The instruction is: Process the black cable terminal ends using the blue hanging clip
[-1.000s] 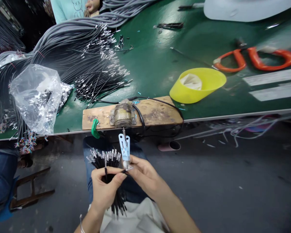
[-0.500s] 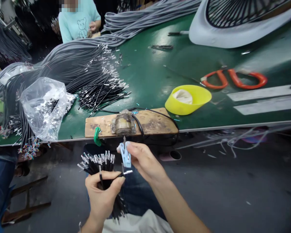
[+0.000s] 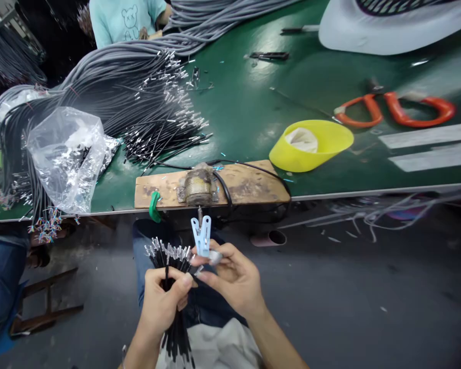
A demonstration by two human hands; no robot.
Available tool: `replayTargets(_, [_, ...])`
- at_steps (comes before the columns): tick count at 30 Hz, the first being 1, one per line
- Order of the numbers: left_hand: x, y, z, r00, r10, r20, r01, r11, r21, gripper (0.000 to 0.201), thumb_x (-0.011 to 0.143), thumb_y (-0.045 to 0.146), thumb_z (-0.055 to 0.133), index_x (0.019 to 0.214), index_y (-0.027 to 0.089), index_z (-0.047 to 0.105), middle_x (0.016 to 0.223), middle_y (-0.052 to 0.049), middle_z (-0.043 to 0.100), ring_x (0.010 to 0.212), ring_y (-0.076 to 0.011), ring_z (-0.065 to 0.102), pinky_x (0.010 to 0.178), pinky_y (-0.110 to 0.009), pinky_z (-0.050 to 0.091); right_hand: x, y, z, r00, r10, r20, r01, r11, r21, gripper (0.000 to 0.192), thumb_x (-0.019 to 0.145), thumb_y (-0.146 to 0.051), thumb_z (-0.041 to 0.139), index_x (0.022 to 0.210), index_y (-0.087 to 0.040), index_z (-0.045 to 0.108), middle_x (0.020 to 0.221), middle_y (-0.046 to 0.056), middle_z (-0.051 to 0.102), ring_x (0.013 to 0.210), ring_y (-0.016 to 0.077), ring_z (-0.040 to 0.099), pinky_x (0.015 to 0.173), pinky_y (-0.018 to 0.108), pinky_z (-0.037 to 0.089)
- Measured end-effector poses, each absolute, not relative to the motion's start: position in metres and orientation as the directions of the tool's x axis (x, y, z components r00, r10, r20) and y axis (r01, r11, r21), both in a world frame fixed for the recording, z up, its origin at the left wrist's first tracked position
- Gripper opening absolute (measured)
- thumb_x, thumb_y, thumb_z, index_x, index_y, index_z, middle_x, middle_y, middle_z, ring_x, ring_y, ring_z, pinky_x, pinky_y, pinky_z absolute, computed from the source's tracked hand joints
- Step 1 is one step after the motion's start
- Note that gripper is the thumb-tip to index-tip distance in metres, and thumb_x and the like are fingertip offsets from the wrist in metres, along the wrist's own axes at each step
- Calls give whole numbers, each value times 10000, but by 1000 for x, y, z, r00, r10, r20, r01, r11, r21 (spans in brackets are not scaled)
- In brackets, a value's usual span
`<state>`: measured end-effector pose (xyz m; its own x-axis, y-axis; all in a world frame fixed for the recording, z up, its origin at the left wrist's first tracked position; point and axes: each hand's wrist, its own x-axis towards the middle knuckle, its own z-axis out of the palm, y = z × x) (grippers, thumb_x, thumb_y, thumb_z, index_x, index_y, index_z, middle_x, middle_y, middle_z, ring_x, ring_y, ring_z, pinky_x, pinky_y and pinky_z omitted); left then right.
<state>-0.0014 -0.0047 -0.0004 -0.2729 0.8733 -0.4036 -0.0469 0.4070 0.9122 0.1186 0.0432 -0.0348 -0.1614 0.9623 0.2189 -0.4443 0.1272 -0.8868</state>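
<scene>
My left hand (image 3: 165, 297) is closed around a bundle of black cables (image 3: 179, 328) with silvery ends pointing up. Its thumb and forefinger pinch a single black cable, whose bare silvery tip (image 3: 198, 270) sticks out to the right. There, the curled fingers and thumb of my right hand (image 3: 230, 279) close in on this tip. A shiny greyish patch (image 3: 215, 257) shows at one right fingertip; I cannot make out what it is. Just above hangs a light blue clothes peg (image 3: 202, 236), fixed to the shaft of a small motor (image 3: 198, 187).
The motor sits on a wooden board (image 3: 249, 187) at the table edge, beside a green clamp (image 3: 154, 206). Grey cables (image 3: 111, 66), a plastic bag (image 3: 67, 159), a yellow cup (image 3: 311, 154), orange-handled pliers (image 3: 418, 113) and a fan (image 3: 361, 31) lie around. A person (image 3: 126, 20) works opposite.
My right hand has let go of the clothes peg and come down to the cable tip. My left hand has shifted slightly right with the bundle, and the camera view has moved.
</scene>
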Motion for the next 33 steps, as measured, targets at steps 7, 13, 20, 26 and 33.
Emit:
replayTargets(7, [5,-10,-1,-355,873,-334,-23,350,937,418,699,495,612,510,124,567,373,42,379,373,-60,325,369,-209,268,115,24,-32,3,881,472,-78,471,-879,363,695,38,606,939,-228,569,804,34,638,740,166,618,626,289,505])
replayTargets(13, [7,-11,-2,-364,878,-311,1,334,942,381,724,458,601,543,123,603,374,40,397,364,-67,340,372,-212,283,117,28,-34,-15,909,416,-71,414,-908,203,738,-50,567,861,-213,562,751,33,571,726,179,548,616,304,456])
replayTargets(20, [4,-10,0,-312,905,-291,55,323,945,353,698,433,635,530,123,646,355,18,460,360,-77,371,377,-223,313,122,36,-29,-263,948,181,-256,113,-960,160,817,-285,544,699,-189,590,647,20,534,610,149,474,575,278,401])
replayTargets(26, [-12,-3,0,-268,925,-270,109,307,945,184,546,359,750,551,176,732,542,-59,691,507,-180,598,522,-281,479,129,58,-35,-474,867,-154,-436,-383,-814,285,698,-452,661,695,-172,609,599,-14,518,535,115,450,527,244,384])
replayTargets(33, [-37,15,6,-194,893,-406,81,427,900,188,394,387,811,480,253,713,531,-47,702,518,-242,661,557,-340,556,114,95,-3,-408,893,-193,-511,-398,-762,449,593,-589,674,565,-151,579,529,-17,493,515,105,425,483,233,318])
